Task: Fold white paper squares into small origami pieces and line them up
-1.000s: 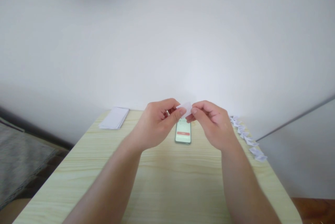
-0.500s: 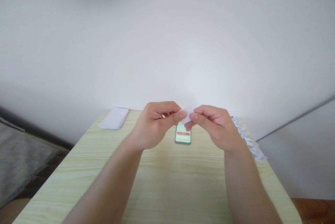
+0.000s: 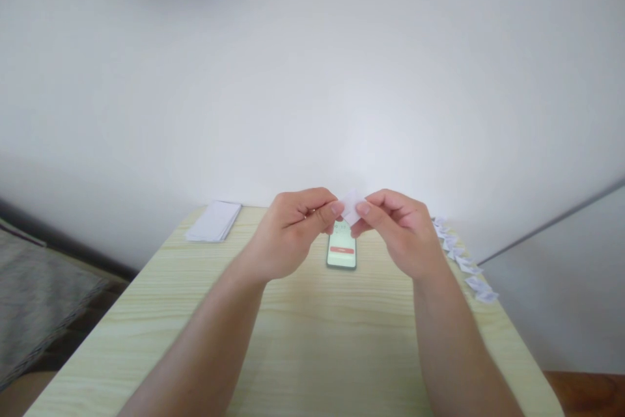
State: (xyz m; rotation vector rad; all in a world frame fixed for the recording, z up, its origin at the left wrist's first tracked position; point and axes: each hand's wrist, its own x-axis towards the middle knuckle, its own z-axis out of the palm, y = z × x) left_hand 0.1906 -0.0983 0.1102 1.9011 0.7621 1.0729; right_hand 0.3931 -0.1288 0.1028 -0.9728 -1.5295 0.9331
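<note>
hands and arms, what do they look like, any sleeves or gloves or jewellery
Both forearms are bare right down to the frame's bottom edge, no sleeves showing. The left hand and right hand are bare too: no gloves, watch or bracelets visible.

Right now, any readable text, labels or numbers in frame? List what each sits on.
Phone screen: a red bar and small marks above it, too blurred to read.
Small white paper pinched between left hand and right hand: no print visible.
Paper stack: blank on top.
Folded paper pieces along the table edge: nothing legible.
So none can be quoted.
</note>
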